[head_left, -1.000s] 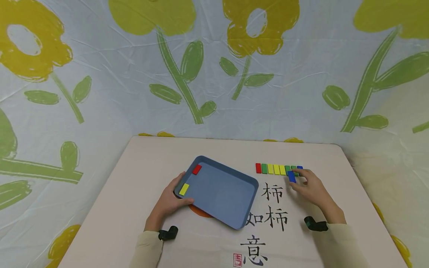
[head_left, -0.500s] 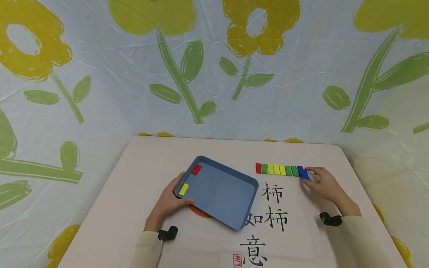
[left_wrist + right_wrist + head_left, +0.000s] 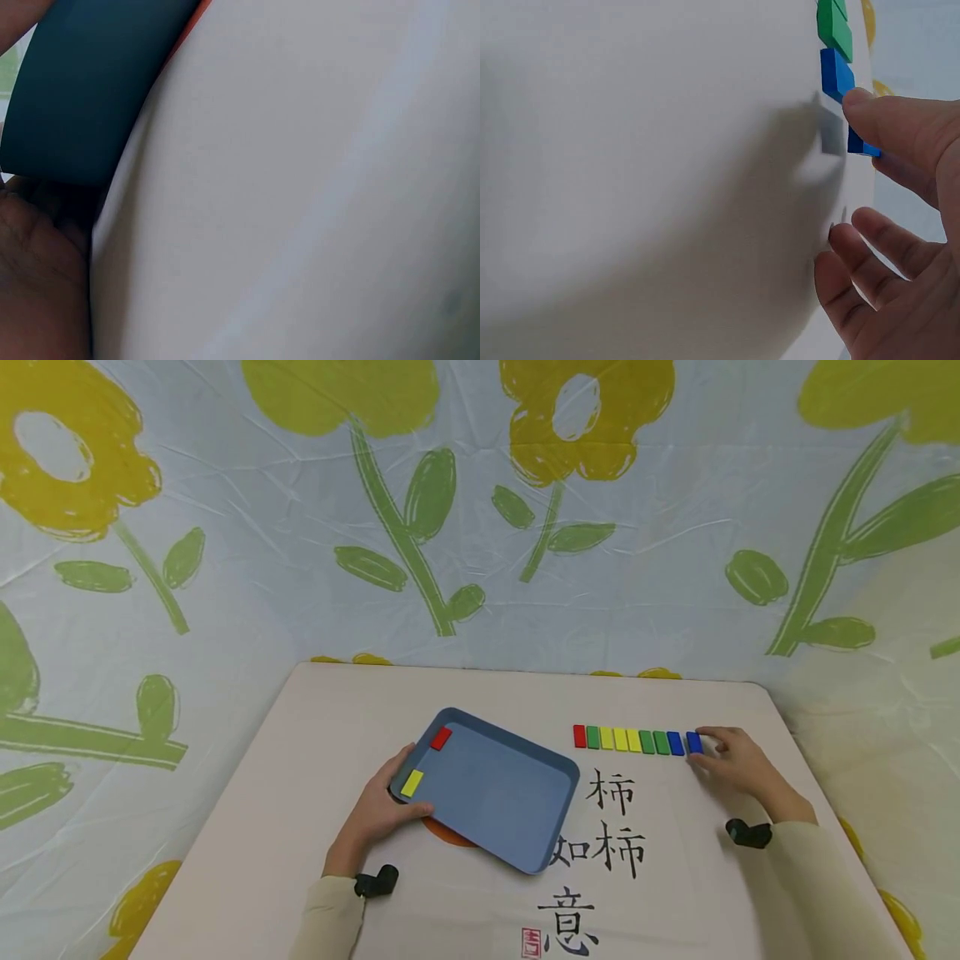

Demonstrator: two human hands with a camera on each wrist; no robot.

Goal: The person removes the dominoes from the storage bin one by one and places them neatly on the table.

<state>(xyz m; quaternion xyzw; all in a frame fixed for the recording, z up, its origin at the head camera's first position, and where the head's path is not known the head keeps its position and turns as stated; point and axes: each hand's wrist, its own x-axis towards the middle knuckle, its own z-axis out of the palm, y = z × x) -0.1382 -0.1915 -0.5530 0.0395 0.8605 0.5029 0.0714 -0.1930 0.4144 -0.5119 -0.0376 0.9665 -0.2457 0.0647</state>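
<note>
My right hand point(image 3: 738, 764) pinches a blue tile point(image 3: 694, 743) between thumb and finger, at the right end of a row of coloured tiles. In the right wrist view the thumb partly covers this blue tile point(image 3: 860, 144), close over the table. Another blue tile point(image 3: 676, 743) lies just left of it, with a small gap between. My left hand point(image 3: 384, 802) grips the left corner of a blue-grey tray point(image 3: 517, 745), thumb over the rim. Inside the tray lie a red tile point(image 3: 441, 738) and a yellow tile point(image 3: 412, 783). The left wrist view shows the tray's outer wall point(image 3: 82, 90).
The row continues left with green tiles point(image 3: 647, 742), yellow tiles point(image 3: 620, 739) and a red tile point(image 3: 579, 737). Black characters point(image 3: 572, 922) are printed on the table cover below it. An orange print point(image 3: 447, 834) shows under the tray. A flowered curtain point(image 3: 285, 527) stands behind the table.
My right hand has carried the blue tile rightward, from in front of the green tiles to the row's right end beside the other blue one. The left hand and tray have stayed put.
</note>
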